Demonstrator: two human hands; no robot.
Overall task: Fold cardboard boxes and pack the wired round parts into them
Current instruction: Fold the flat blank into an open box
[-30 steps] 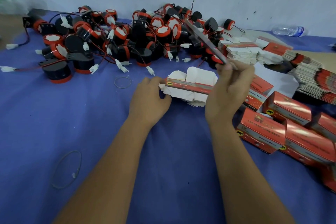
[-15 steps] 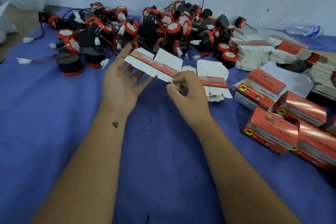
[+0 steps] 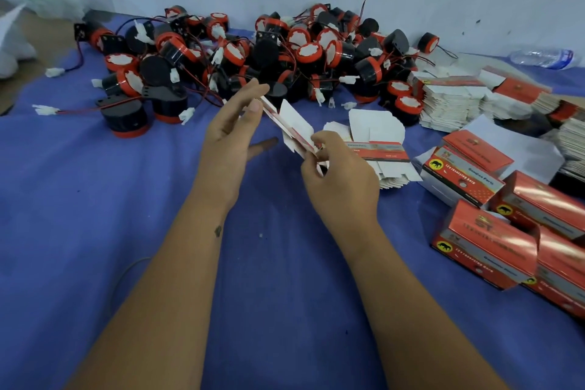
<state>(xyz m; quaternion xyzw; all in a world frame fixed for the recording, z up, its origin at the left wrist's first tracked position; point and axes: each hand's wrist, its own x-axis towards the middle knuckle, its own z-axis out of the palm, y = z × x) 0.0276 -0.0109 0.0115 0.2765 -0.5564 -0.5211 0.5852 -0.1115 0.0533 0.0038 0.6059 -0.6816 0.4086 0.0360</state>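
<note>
**Opening a flat box blank above the counter**

Nearest, both forearms reach in over the blue counter [image 3: 95,199]. The right hand [image 3: 340,182] pinches the near end of a flat box blank [image 3: 292,125], fingers curled round its edge. The left hand [image 3: 231,136] is largely extended, thumb and fingertips touching the blank's far end, which stands tilted, edge-on to the camera. To do this step well, press the two opposite creases toward each other so the sleeve pops square, then tuck the bottom flaps before loading. Just beyond the right hand lies a stack of blanks [image 3: 376,149]; folded red boxes [image 3: 484,244] sit to the right. Farthest, along the wall, the wired round parts [image 3: 285,51] lie heaped, well apart from the held blank.
</note>
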